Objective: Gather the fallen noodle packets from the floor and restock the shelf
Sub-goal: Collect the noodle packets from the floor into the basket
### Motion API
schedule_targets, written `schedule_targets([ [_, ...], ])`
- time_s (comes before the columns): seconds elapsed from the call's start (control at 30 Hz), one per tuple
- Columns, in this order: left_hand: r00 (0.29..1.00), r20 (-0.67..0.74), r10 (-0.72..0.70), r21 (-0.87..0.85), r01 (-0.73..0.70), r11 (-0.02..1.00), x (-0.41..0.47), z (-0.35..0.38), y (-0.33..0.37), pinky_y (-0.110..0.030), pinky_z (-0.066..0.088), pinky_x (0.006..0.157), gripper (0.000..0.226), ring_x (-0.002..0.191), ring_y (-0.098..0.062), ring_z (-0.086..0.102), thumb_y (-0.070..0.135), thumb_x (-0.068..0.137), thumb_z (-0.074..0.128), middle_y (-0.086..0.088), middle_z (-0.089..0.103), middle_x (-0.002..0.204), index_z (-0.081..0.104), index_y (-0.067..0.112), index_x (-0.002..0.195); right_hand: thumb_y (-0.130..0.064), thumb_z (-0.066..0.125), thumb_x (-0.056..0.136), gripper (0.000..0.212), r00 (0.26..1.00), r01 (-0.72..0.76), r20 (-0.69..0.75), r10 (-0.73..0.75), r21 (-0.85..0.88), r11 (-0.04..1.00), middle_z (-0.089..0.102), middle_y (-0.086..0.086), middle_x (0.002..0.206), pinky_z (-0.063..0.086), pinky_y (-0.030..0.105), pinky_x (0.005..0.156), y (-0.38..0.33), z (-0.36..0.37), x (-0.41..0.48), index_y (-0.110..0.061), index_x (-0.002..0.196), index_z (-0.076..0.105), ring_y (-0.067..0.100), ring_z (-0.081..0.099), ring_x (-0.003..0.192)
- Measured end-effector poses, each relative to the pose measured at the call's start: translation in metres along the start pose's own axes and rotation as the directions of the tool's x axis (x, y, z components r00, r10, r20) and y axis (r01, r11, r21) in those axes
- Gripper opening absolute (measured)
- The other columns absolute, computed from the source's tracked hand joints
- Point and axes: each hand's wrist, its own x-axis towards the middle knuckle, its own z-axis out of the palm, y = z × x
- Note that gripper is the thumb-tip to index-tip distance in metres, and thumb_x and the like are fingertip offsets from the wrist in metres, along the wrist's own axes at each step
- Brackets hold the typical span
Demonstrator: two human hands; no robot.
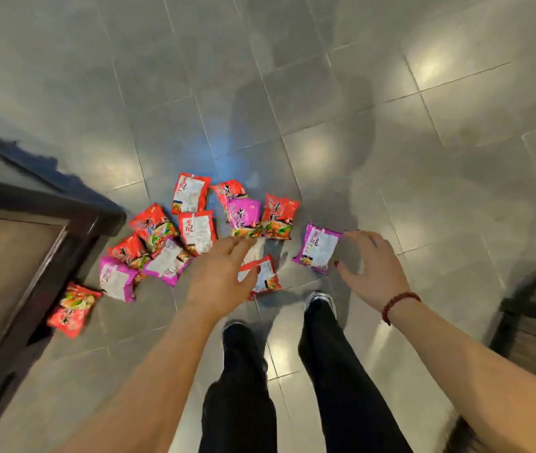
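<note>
Fingers of left hand and right hand spread loose, grasping nothing, above red and pink noodle packets scattered on tiled floor.

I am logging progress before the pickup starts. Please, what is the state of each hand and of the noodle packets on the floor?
Left hand: open, holds nothing, hovers over a red packet.
Right hand: open, holds nothing, beside the purple packet.
Noodle packets: scattered on the floor, some overlapping, none picked up.
Lone red packet: flat on the floor, beside the dark unit.
</note>
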Motion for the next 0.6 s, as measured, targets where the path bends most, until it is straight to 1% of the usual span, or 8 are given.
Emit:
schedule_targets([
  [0.1, 0.999, -0.013, -0.049, -0.025, 0.049, 0.999, 0.028, 0.056, -0.02, -0.045, 0.053, 0.089, 0.054, 0.116, -0.036, 0.055, 0.029, 0.082, 0.066, -0.012, 0.06, 0.129, 0.056, 0.012, 0.133, -0.024, 0.071, 0.082, 0.058, 0.999, -0.016, 0.047, 0.017, -0.01, 1.0, 0.045, 0.009, 0.133, 0.037, 0.03, 0.102, 0.034, 0.036, 0.051, -0.019, 0.135, 0.048, 0.026, 0.045, 0.123],
  [0.17, 0.996, 0.015, -0.089, -0.02, 0.09, 0.996, 0.047, 0.098, -0.039, -0.044, 0.048, 0.094, 0.06, 0.121, -0.036, 0.052, 0.024, 0.081, 0.073, -0.013, 0.056, 0.135, 0.053, 0.013, 0.137, -0.023, 0.071, 0.082, 0.06, 0.996, -0.033, 0.076, 0.035, -0.025, 0.999, 0.044, 0.01, 0.134, 0.037, 0.032, 0.102, 0.06, 0.067, 0.083, -0.02, 0.136, 0.046, 0.027, 0.045, 0.123],
  [0.2, 0.992, 0.054, -0.117, -0.024, 0.118, 0.993, 0.056, 0.12, -0.05, -0.044, 0.045, 0.099, 0.065, 0.126, -0.036, 0.048, 0.025, 0.081, 0.074, -0.013, 0.051, 0.141, 0.05, 0.014, 0.14, -0.023, 0.071, 0.082, 0.06, 0.995, -0.043, 0.092, 0.045, -0.023, 0.999, 0.044, 0.011, 0.135, 0.037, 0.032, 0.101, 0.073, 0.085, 0.097, -0.02, 0.137, 0.045, 0.028, 0.045, 0.123],
  [0.27, 0.971, 0.164, -0.174, -0.006, 0.177, 0.984, 0.069, 0.167, -0.075, -0.044, 0.038, 0.108, 0.076, 0.138, -0.034, 0.035, 0.031, 0.081, 0.074, -0.012, 0.036, 0.153, 0.038, 0.021, 0.148, -0.022, 0.071, 0.082, 0.063, 0.991, -0.058, 0.121, 0.061, -0.023, 0.998, 0.042, 0.012, 0.136, 0.038, 0.033, 0.101, 0.1, 0.125, 0.123, -0.021, 0.139, 0.043, 0.029, 0.045, 0.124],
  [0.37, 0.929, 0.282, -0.24, 0.082, 0.226, 0.971, 0.086, 0.237, -0.112, -0.044, 0.029, 0.114, 0.093, 0.147, -0.029, 0.015, 0.042, 0.079, 0.074, -0.005, 0.011, 0.163, 0.019, 0.033, 0.154, -0.022, 0.072, 0.082, 0.072, 0.982, -0.064, 0.172, 0.074, -0.065, 0.996, 0.037, 0.014, 0.14, 0.037, 0.037, 0.104, 0.141, 0.184, 0.16, -0.023, 0.144, 0.036, 0.031, 0.041, 0.127],
  [0.47, 0.919, 0.305, -0.251, 0.102, 0.231, 0.968, 0.101, 0.297, -0.148, -0.048, 0.018, 0.117, 0.102, 0.149, -0.029, 0.005, 0.048, 0.075, 0.076, -0.003, 0.001, 0.164, 0.013, 0.039, 0.154, -0.025, 0.075, 0.08, 0.081, 0.98, -0.059, 0.179, 0.08, -0.123, 0.991, 0.026, 0.019, 0.148, 0.033, 0.041, 0.11, 0.18, 0.239, 0.188, -0.025, 0.148, 0.03, 0.034, 0.03, 0.136],
  [0.53, 0.909, 0.341, -0.239, 0.166, 0.192, 0.967, 0.108, 0.331, -0.172, -0.052, 0.011, 0.118, 0.107, 0.15, -0.031, 0.001, 0.053, 0.072, 0.077, -0.004, -0.004, 0.164, 0.008, 0.042, 0.153, -0.03, 0.078, 0.078, 0.088, 0.985, -0.073, 0.147, 0.088, -0.108, 0.991, 0.014, 0.022, 0.154, 0.028, 0.042, 0.114, 0.201, 0.271, 0.203, -0.029, 0.149, 0.027, 0.036, 0.021, 0.142],
  [0.6, 0.906, 0.355, -0.229, 0.223, 0.156, 0.962, 0.109, 0.36, -0.195, -0.055, 0.004, 0.118, 0.113, 0.15, -0.032, -0.003, 0.056, 0.071, 0.078, -0.004, -0.008, 0.164, 0.001, 0.045, 0.152, -0.035, 0.08, 0.074, 0.094, 0.988, -0.096, 0.117, 0.104, -0.07, 0.993, 0.005, 0.022, 0.156, 0.022, 0.04, 0.115, 0.216, 0.299, 0.217, -0.032, 0.15, 0.024, 0.036, 0.015, 0.144],
])
